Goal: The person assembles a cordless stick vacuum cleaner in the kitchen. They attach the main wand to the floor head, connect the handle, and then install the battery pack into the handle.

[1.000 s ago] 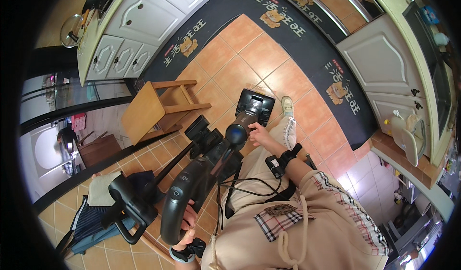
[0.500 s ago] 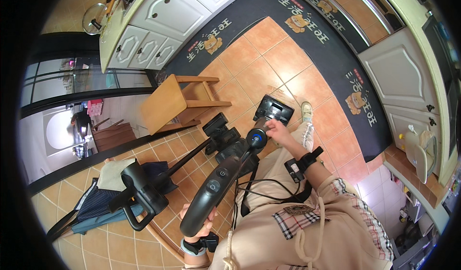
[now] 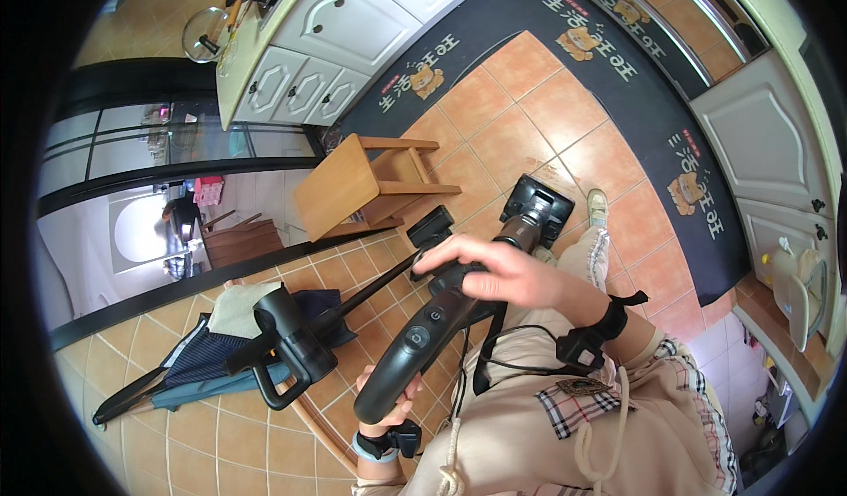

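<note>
My left hand point(image 3: 401, 405) is wrapped round the curved black handle of a floor cleaner point(image 3: 415, 341), with two buttons on its top; part of the hand is hidden behind it. The cleaner slopes away from me to its black floor head point(image 3: 538, 206), flat on the orange tiles. Across the cleaner's upper body lies my right hand point(image 3: 503, 271), fingers stretched toward the left and thumb apart. Whether it touches the body cannot be made out. To the left, a second black stick vacuum point(image 3: 296, 341) leans, its loop handle nearest me.
A wooden stool point(image 3: 353, 191) stands left of the floor head. Dark mats point(image 3: 618, 81) run along the white cabinets point(image 3: 776, 134). Folded cloths point(image 3: 247, 324) lie under the second vacuum. A black cable point(image 3: 529, 368) hangs across my lap. My shoe point(image 3: 597, 206) is beside the floor head.
My right hand has left the round joint above the floor head and come back and left over the cleaner's body, its fingers stretching out. The whole view has shifted; my left hand keeps its grip.
</note>
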`<state>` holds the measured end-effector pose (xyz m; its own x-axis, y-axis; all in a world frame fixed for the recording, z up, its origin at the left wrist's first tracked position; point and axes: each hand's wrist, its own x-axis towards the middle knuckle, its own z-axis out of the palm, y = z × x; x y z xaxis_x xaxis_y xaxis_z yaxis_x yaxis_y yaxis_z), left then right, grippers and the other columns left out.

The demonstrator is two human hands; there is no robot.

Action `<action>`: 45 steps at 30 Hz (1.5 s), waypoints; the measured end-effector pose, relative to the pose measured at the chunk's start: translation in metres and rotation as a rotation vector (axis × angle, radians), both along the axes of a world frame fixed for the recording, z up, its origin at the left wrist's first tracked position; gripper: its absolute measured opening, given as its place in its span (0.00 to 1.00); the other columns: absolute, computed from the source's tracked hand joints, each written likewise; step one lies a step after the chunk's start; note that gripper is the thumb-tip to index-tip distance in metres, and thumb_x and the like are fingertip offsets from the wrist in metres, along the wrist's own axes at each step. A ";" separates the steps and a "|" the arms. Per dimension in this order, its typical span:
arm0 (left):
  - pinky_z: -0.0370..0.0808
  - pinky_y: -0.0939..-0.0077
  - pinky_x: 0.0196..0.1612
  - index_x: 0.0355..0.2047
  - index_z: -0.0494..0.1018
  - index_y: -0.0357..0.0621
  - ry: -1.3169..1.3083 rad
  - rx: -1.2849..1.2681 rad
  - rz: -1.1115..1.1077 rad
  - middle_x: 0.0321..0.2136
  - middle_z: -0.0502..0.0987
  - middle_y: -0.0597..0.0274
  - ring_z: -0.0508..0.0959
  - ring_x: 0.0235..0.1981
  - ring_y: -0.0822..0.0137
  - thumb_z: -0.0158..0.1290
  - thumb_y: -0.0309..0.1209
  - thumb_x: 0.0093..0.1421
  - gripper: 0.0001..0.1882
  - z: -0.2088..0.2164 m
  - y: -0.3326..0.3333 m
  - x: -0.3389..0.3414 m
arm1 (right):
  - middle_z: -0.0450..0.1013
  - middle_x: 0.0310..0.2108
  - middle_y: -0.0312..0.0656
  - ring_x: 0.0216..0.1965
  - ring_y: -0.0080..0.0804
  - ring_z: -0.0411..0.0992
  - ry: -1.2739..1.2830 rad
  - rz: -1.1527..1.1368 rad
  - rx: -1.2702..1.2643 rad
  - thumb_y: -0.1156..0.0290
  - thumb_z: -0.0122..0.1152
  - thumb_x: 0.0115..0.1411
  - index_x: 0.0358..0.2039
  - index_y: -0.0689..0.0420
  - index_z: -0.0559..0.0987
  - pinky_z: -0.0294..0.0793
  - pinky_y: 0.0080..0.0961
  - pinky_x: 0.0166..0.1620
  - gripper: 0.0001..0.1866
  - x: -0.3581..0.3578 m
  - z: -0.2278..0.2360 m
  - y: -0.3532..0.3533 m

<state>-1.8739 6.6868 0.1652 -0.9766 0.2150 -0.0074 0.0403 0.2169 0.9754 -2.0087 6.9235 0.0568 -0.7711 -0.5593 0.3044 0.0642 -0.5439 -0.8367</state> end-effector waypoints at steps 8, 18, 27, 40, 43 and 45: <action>0.76 0.66 0.35 0.17 0.71 0.43 -0.119 0.054 -0.019 0.19 0.74 0.63 0.77 0.24 0.62 0.61 0.32 0.51 0.12 -0.001 -0.015 0.011 | 0.75 0.42 0.41 0.45 0.30 0.71 0.021 0.644 -0.042 0.66 0.49 0.69 0.49 0.63 0.75 0.68 0.29 0.50 0.15 -0.026 0.041 -0.016; 0.71 0.61 0.39 0.22 0.74 0.42 -0.119 -0.105 0.070 0.21 0.74 0.61 0.73 0.28 0.59 0.62 0.29 0.50 0.08 0.008 -0.020 0.033 | 0.74 0.45 0.40 0.47 0.28 0.70 -0.070 0.773 -0.133 0.71 0.50 0.66 0.57 0.62 0.71 0.67 0.27 0.52 0.20 -0.010 0.043 -0.031; 0.68 0.54 0.47 0.20 0.71 0.40 -0.125 0.145 0.084 0.21 0.73 0.60 0.72 0.30 0.57 0.64 0.27 0.49 0.11 0.005 -0.024 0.036 | 0.71 0.38 0.34 0.44 0.20 0.67 -0.180 0.770 -0.056 0.74 0.50 0.62 0.61 0.62 0.65 0.64 0.23 0.51 0.26 -0.003 0.058 -0.041; 0.71 0.52 0.47 0.25 0.71 0.36 -0.098 0.035 -0.035 0.23 0.74 0.54 0.75 0.29 0.53 0.58 0.21 0.47 0.07 0.006 -0.025 0.024 | 0.67 0.23 0.37 0.27 0.25 0.65 0.099 0.574 0.214 0.65 0.53 0.64 0.33 0.61 0.74 0.65 0.25 0.34 0.11 -0.006 0.078 -0.032; 0.72 0.52 0.47 0.26 0.73 0.34 -0.059 0.028 -0.073 0.24 0.75 0.52 0.76 0.29 0.52 0.58 0.21 0.45 0.07 0.003 -0.024 0.018 | 0.69 0.24 0.34 0.28 0.21 0.65 -0.028 0.613 0.303 0.71 0.53 0.60 0.35 0.62 0.75 0.65 0.23 0.33 0.08 -0.009 0.089 -0.025; 0.72 0.53 0.47 0.27 0.73 0.32 -0.063 0.024 -0.107 0.24 0.75 0.51 0.76 0.29 0.51 0.57 0.21 0.44 0.08 0.003 -0.023 0.012 | 0.69 0.26 0.33 0.30 0.19 0.65 -0.100 0.637 0.329 0.74 0.52 0.57 0.36 0.62 0.76 0.65 0.22 0.35 0.08 -0.012 0.095 -0.020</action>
<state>-1.8624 6.6640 0.1682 -0.9457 0.3191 -0.0620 0.0002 0.1912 0.9815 -2.0202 6.9035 0.1517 -0.2801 -0.9599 -0.0118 0.3693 -0.0964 -0.9243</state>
